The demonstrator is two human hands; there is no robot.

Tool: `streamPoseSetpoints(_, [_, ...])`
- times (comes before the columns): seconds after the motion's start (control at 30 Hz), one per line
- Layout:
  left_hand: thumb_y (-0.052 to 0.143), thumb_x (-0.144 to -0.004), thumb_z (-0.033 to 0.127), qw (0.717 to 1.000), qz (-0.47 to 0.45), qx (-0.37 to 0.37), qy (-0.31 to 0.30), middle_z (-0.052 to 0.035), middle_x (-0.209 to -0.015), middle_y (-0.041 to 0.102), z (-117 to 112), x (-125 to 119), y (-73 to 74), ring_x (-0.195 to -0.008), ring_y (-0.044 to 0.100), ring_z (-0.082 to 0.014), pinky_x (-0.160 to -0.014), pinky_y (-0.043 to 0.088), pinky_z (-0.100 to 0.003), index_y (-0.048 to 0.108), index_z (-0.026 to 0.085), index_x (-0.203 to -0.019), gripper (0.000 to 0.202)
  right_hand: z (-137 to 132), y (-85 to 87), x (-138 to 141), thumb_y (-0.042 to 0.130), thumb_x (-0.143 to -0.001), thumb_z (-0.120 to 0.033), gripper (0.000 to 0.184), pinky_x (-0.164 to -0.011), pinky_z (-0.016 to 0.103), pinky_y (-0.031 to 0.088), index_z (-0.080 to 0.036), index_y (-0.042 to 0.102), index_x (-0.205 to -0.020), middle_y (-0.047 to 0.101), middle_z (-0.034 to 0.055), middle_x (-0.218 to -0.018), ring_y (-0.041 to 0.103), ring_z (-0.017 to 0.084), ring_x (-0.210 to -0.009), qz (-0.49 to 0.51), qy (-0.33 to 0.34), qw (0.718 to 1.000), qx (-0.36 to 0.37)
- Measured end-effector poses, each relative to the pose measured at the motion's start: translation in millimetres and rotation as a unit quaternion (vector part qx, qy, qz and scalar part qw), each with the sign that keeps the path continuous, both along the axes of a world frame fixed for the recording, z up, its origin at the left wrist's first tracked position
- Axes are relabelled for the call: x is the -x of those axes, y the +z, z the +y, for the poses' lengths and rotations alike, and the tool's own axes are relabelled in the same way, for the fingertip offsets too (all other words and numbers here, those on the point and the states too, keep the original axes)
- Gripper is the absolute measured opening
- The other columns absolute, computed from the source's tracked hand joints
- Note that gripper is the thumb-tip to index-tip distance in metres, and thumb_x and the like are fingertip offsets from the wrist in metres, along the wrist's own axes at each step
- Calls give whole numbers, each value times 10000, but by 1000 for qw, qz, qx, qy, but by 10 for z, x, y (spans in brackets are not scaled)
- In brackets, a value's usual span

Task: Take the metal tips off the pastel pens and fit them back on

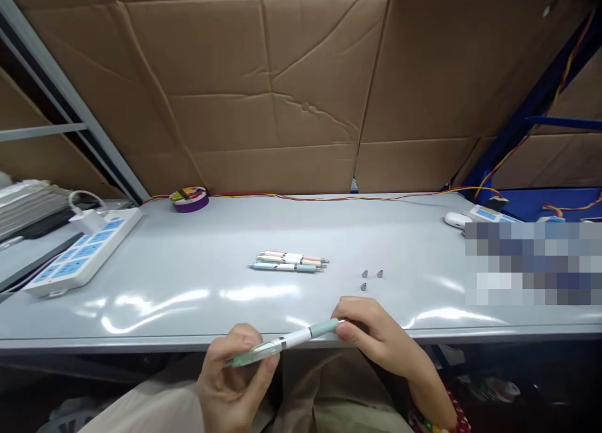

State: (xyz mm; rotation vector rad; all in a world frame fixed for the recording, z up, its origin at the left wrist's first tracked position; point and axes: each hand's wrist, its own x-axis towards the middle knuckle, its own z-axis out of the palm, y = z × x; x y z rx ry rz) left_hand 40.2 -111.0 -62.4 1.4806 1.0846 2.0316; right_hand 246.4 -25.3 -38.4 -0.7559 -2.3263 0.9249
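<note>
A pale green and white pen (297, 338) is held slantwise in front of the table's near edge. My left hand (237, 376) pinches its clip end between thumb and fingers. At the other end, my right hand (371, 333) has thumb and forefinger closed round the tip, which they mostly hide. Beyond the right hand, several small grey metal cone tips (364, 287) stand or lie on the tabletop. Farther left, several pens in pink, cream and blue lie side by side, the blue pen (285, 267) nearest me.
On the left of the grey table (179, 307) lies a white power strip (89, 251) with a plugged-in charger. A purple tape roll (189, 199) sits at the back by thin red and yellow wires. Cardboard (282, 107) walls the rear. A white object (457, 220) lies far right.
</note>
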Motion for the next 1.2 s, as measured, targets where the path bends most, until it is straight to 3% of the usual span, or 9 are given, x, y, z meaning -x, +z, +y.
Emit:
streamPoseSetpoints(0.2, [567,-779,497,931,-353,53,-77,-39,-934,596,114,-321,209,-929,555,-190,-779,509,-305,580,213,-784,285,-5,-15,14,407,-936,-399,303,-586,233,361,-194,551,-766,510,-8,-665,462,121,-616,9,-12,1000,-10])
streamPoseSetpoints(0.3, [475,-833,418,878,-473,-12,-70,47,-519,353,192,-455,388,-519,434,-90,-619,486,-237,373,180,-565,372,-25,-79,40,407,-937,-381,222,-619,240,406,-217,551,-978,584,19,-838,507,130,-683,91,-95,991,-39])
streamPoseSetpoints(0.43, [411,-776,438,852,-511,-103,-46,60,-455,116,249,-377,575,-388,137,-87,-389,310,-236,169,186,-528,428,-55,-195,56,355,-955,-323,230,-622,243,444,-237,494,-1117,585,37,-946,529,130,-724,222,-238,941,-91])
streamPoseSetpoints(0.57, [389,-755,272,858,-492,-132,-56,53,-440,51,245,-195,587,-375,29,-91,-357,224,-244,128,174,-525,361,-64,-227,38,351,-953,-275,214,-617,242,457,-237,496,-1106,587,30,-892,536,130,-718,244,-260,929,-94])
streamPoseSetpoints(0.87, [312,-850,450,910,-400,-51,-99,66,-451,135,250,-296,475,-363,169,-81,-377,315,-210,244,196,-556,395,-122,-61,159,494,-903,-312,222,-735,280,480,-213,552,-1093,649,59,-947,585,171,-842,101,-39,991,-72])
streamPoseSetpoints(0.93, [277,-874,448,930,-366,11,-42,45,-522,385,304,-258,461,-470,428,-100,-476,417,-217,421,227,-707,312,-126,-52,218,485,-911,-245,155,-691,262,484,-201,591,-1016,658,45,-852,590,155,-768,98,-68,990,-69])
streamPoseSetpoints(1.0, [307,-891,349,951,-296,52,70,1,-870,595,361,-195,437,-866,591,-148,-710,488,-285,453,299,-997,187,-97,-36,255,495,-904,-205,142,-685,272,484,-199,609,-987,658,41,-841,582,160,-771,85,-113,986,-85])
streamPoseSetpoints(1.1, [437,-859,244,956,-132,51,258,-5,-1304,461,414,-113,384,-1283,359,-181,-1000,351,-402,383,340,-1164,324,-7,18,283,521,-882,-161,150,-726,314,480,-215,631,-969,647,43,-913,556,196,-874,-2,-160,979,-128])
streamPoseSetpoints(1.2, [474,-861,258,956,28,66,284,-58,-1310,448,425,-89,316,-1281,353,-219,-1044,288,-415,500,240,-1051,192,93,91,327,557,-862,-188,151,-730,337,483,-220,635,-986,620,57,-1000,539,224,-924,-93,-184,966,-159])
